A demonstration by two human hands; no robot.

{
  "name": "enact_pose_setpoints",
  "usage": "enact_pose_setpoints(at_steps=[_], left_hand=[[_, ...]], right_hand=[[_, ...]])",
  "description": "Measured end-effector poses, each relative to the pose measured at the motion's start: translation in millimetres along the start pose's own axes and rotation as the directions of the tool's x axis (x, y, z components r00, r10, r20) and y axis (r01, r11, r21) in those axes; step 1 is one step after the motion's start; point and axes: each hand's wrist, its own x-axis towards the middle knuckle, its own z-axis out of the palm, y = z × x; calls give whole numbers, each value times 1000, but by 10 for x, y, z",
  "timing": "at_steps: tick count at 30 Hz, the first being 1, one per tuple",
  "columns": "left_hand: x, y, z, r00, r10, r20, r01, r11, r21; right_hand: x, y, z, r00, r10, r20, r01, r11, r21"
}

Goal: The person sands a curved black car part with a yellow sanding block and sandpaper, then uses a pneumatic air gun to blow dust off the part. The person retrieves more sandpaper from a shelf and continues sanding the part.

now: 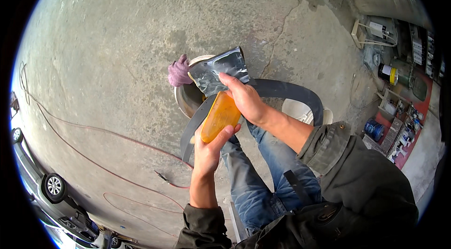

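My left hand is closed around the lower end of a translucent orange-yellow block with rounded edges. Its thumb lies along the block's side. My right hand grips a crumpled, shiny dark silver sheet or pouch, thumb on top; the fingers underneath are hidden. The upper end of the block meets the right hand. A long curved dark grey strip, like car trim, runs behind both hands, its left end beside my left wrist. Below them stands a round bucket with a purple glove draped over its rim.
A white container sits under the strip's right curve. Reddish hose loops over the concrete floor to the left, with a connector nearby. Parked cars stand at lower left. Shelves with bottles, a blue jar and a can line the right.
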Motion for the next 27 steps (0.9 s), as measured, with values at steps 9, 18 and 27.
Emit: enact_pose_setpoints(at_steps=[9, 18, 27], left_hand=[[190, -510, -355, 946, 320, 51, -313, 865, 393], [243, -424, -327, 913, 399, -81, -381, 908, 176], [149, -262, -179, 847, 413, -333, -344, 905, 249]], right_hand=[[-285, 248, 26, 875, -41, 482, 327, 784, -527], [-299, 157, 315, 801, -158, 577, 581, 435, -688], [-51, -31, 65, 882, -279, 379, 469, 472, -746]])
